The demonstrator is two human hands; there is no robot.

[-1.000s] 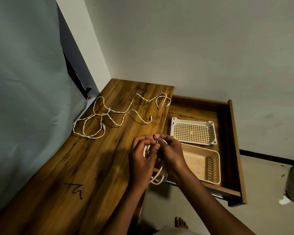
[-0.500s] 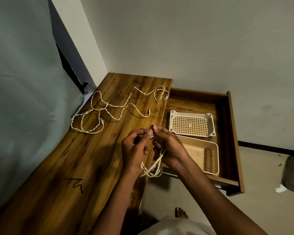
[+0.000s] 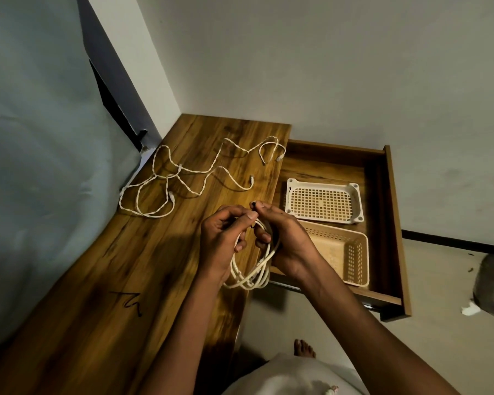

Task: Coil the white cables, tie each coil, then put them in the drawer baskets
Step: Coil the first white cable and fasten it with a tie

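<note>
Coil (image 3: 250, 269) at frame centre hangs from my fingers, long axis vertical, loops sagging toward the tabletop (image 3: 103, 280) edge. Both hands equally near: left hand (image 3: 226, 238) and right hand (image 3: 283, 240) curled, pinching a small dark tie (image 3: 253, 205) at its top. Baskets (image 3: 322, 205) just right; loose cables (image 3: 188, 178) upper left.

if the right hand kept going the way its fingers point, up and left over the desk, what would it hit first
Probably the left hand, whose fingertips it already meets over the coiled cable. Past that lie the loose cables, though depth is unclear.
</note>
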